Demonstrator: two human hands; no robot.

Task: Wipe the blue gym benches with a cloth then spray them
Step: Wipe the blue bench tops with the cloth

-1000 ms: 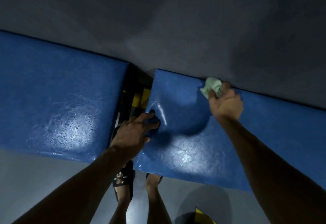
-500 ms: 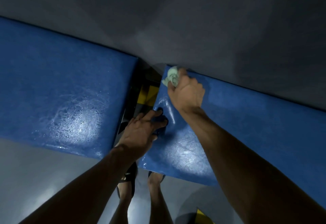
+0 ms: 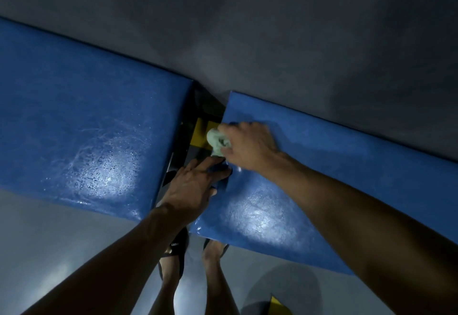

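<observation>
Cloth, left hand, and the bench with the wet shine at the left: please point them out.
cloth [image 3: 218,142], head view, on its crumpled pale green middle.
left hand [image 3: 192,188], head view, on the back of the hand.
left bench [image 3: 94,141], head view, on its blue top surface.

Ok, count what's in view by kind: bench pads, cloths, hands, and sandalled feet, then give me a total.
Blue bench pads: 2, left pad and right pad
Cloths: 1, pale green cloth
Hands: 2, left hand and right hand
Sandalled feet: 2, left foot and right foot
Total: 7
</observation>
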